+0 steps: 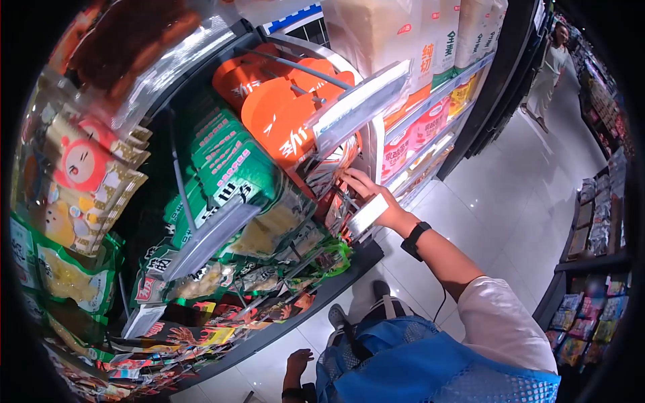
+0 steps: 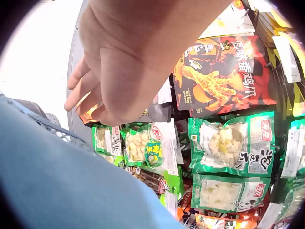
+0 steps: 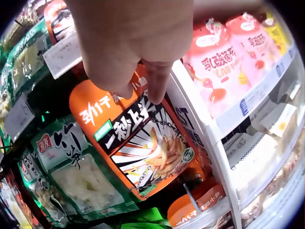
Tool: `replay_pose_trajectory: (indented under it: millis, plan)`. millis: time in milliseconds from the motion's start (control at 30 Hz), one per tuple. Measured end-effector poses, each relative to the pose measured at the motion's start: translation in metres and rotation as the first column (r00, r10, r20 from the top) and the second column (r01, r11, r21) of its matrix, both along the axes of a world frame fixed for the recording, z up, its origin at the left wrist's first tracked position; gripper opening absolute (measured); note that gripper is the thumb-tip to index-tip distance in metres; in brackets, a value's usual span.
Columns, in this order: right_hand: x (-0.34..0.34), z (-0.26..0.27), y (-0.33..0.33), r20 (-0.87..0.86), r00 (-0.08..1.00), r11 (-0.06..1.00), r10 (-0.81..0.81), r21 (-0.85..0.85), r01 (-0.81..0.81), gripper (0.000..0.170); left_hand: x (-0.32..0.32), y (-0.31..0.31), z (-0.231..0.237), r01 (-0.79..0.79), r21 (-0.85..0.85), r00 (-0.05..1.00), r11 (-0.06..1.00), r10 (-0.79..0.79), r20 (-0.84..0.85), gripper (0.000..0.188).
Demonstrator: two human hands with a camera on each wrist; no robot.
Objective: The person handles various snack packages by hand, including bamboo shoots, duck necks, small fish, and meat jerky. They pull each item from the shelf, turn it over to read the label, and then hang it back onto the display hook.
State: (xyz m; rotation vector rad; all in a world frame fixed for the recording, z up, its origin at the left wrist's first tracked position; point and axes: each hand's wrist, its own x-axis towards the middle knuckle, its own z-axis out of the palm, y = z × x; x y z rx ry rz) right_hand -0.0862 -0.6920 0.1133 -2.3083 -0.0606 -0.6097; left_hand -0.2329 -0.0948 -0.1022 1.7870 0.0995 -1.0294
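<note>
In the head view, my right hand [image 1: 375, 198] reaches in at the hooks by the shelf's right end. Its fingers grip the upper part of an orange snack bag [image 3: 138, 143], which has a black label and a picture of reddish strips. The fingertips lie over the front of this bag in the right wrist view, and the palm hides its top edge. My left hand [image 1: 299, 363] hangs low beside my body with loose fingers, holding nothing. From the left wrist view, the left hand [image 2: 119, 71] overlaps a row of hanging packs.
Green vegetable packs [image 1: 235, 168] hang left of the orange bags, with price-tag holders [image 1: 363, 101] jutting out in front. Pink packs [image 3: 214, 67] and bread [image 1: 376, 33] fill the shelf to the right. A person [image 1: 554, 74] stands down the tiled aisle.
</note>
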Motion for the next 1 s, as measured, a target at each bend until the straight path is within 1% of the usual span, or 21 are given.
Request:
replay_pose_trajectory:
  millis: [33,67,100,133,167,267,333,400,433,467,500,567,600,667,700,800,867,900,933,967,1000]
  plan:
    - [0.005,0.0,-0.003,-0.016,1.0,0.999,0.011,0.048,-0.01,0.049,-0.004,-0.004,0.001,0.151,0.064,0.979,0.987,-0.158,0.127,0.024]
    - [0.009,-0.001,-0.004,-0.036,0.999,0.995,0.026,0.097,-0.023,0.043,-0.004,-0.009,-0.001,0.134,0.074,0.982,0.988,-0.142,0.122,0.024]
    - [0.017,-0.009,-0.006,0.1,0.992,0.974,0.072,0.206,-0.091,0.023,-0.004,-0.018,-0.001,0.116,0.085,0.986,0.99,-0.125,0.113,0.024]
    - [0.02,-0.017,-0.009,0.096,0.988,0.964,0.118,0.227,-0.137,0.021,-0.01,-0.021,-0.004,0.097,0.095,0.989,0.991,-0.107,0.1,0.023]
    - [0.022,-0.023,-0.013,0.095,0.983,0.953,0.16,0.246,-0.179,0.018,-0.009,-0.029,-0.012,0.188,0.144,0.935,0.972,-0.222,0.277,0.023]
    - [0.013,-0.021,-0.022,0.131,0.969,0.943,0.212,0.232,-0.237,0.014,0.012,-0.095,0.026,0.175,0.151,0.937,0.973,-0.211,0.279,0.024]
    - [0.0,-0.013,-0.025,0.193,0.948,0.929,0.253,0.226,-0.294,0.016,0.03,-0.134,0.04,0.266,0.189,0.843,0.945,-0.323,0.43,0.024]
    - [-0.011,-0.014,-0.021,0.048,0.959,0.87,0.28,0.41,-0.275,0.022,0.045,-0.181,0.075,0.206,0.156,0.848,0.966,-0.255,0.464,0.023]
    - [-0.018,-0.006,-0.017,-0.031,0.952,0.829,0.303,0.501,-0.248,0.02,0.051,-0.199,0.09,0.231,0.145,0.815,0.962,-0.273,0.512,0.022]
    - [-0.026,-0.001,-0.014,-0.108,0.937,0.783,0.331,0.585,-0.21,0.019,0.057,-0.224,0.122,0.26,0.173,0.722,0.95,-0.31,0.618,0.023]
    - [-0.027,-0.018,-0.017,-0.173,0.915,0.755,0.364,0.63,-0.181,0.022,0.063,-0.234,0.117,0.23,0.145,0.746,0.962,-0.27,0.608,0.024]
    - [-0.033,-0.02,-0.02,-0.16,0.912,0.754,0.377,0.625,-0.202,0.023,0.072,-0.262,0.123,0.196,0.104,0.739,0.975,-0.217,0.638,0.028]
    - [-0.042,-0.015,-0.018,-0.15,0.911,0.75,0.384,0.626,-0.213,0.022,0.076,-0.282,0.149,0.225,0.13,0.735,0.966,-0.256,0.628,0.041]
    - [-0.062,-0.005,-0.024,-0.185,0.865,0.827,0.466,0.438,-0.352,0.021,0.077,-0.306,0.16,0.221,-0.029,0.74,0.975,-0.149,0.656,0.063]
    - [-0.062,0.0,-0.024,-0.183,0.844,0.839,0.504,0.338,-0.427,0.02,0.075,-0.31,0.166,0.217,-0.035,0.728,0.976,-0.138,0.671,0.068]
    - [-0.084,-0.005,-0.016,-0.124,0.849,0.846,0.513,0.242,-0.476,0.017,0.081,-0.337,0.178,0.219,-0.055,0.644,0.974,-0.103,0.758,0.087]
    - [-0.09,-0.01,-0.016,-0.116,0.844,0.839,0.524,0.238,-0.489,0.018,0.084,-0.34,0.154,0.187,-0.032,0.554,0.982,-0.079,0.829,0.087]
    - [-0.095,-0.016,-0.014,-0.117,0.84,0.835,0.53,0.249,-0.491,0.019,0.093,-0.342,0.124,0.191,-0.181,0.708,0.965,-0.008,0.706,0.08]
    - [-0.098,-0.02,-0.011,-0.105,0.864,0.827,0.492,0.366,-0.427,0.017,0.094,-0.345,0.13,0.164,-0.317,0.838,0.934,0.037,0.544,0.074]
    - [-0.099,-0.025,-0.008,-0.101,0.887,0.801,0.45,0.484,-0.352,0.015,0.093,-0.344,0.136,0.156,-0.134,0.87,0.979,-0.072,0.488,0.053]
    - [-0.1,-0.028,-0.004,-0.106,0.908,0.761,0.405,0.59,-0.27,0.013,0.09,-0.339,0.115,0.082,-0.322,0.927,0.943,0.047,0.372,0.033]
